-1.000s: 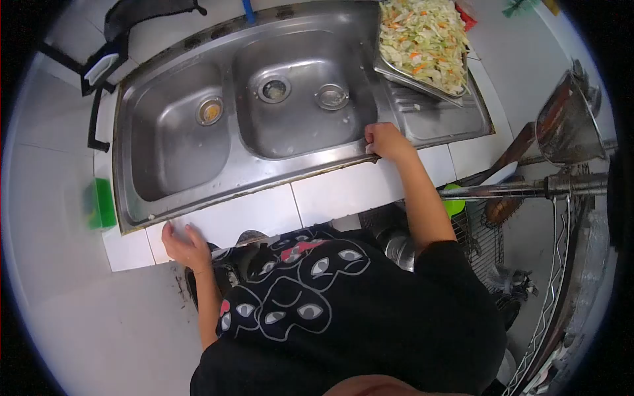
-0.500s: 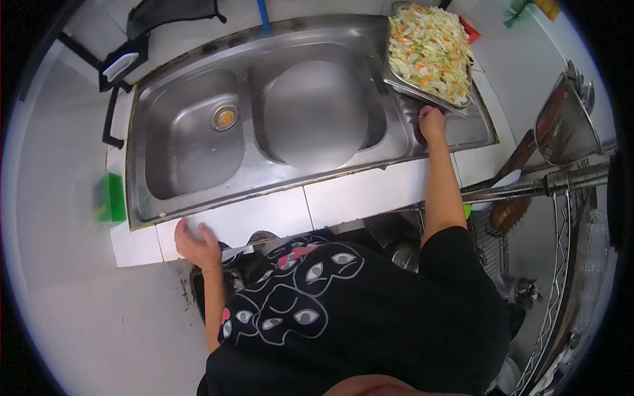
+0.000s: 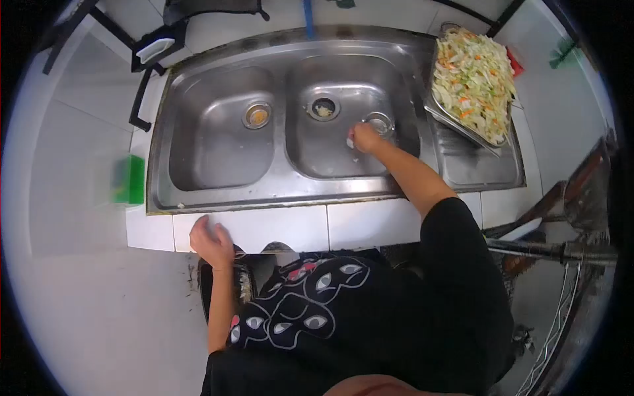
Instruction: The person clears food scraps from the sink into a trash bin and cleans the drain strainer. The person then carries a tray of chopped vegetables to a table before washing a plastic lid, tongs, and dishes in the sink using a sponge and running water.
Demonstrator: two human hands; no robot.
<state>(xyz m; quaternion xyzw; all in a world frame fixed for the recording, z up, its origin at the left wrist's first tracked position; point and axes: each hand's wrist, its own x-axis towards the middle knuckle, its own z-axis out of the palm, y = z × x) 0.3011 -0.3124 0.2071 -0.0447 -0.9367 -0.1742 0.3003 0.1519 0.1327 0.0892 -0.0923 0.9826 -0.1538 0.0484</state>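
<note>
My right hand [image 3: 367, 139] reaches down into the right basin [image 3: 317, 155] of a steel double sink. Its fingers are closed, and a small whitish bit shows at their tips; what it is I cannot make out. Just beyond the hand sits a small round, shiny piece [image 3: 381, 121] that looks like a drain strainer. Farther left is the basin's drain [image 3: 323, 109], with pale food scraps in it. My left hand [image 3: 212, 243] rests at the white tiled counter edge [image 3: 271, 228], fingers apart and holding nothing.
A metal tray heaped with shredded cabbage and carrot [image 3: 474, 86] stands on the drainboard [image 3: 479, 165] at right. The left basin [image 3: 211, 158] has a drain with orange scraps [image 3: 257, 115]. A green box [image 3: 135, 179] is at far left; a rack rail [image 3: 528, 247] runs at right.
My right hand has moved left from the drainboard beside the tray into the right basin. A blurred pale disc over that basin is gone. My left hand stays by the counter edge; the view has shifted.
</note>
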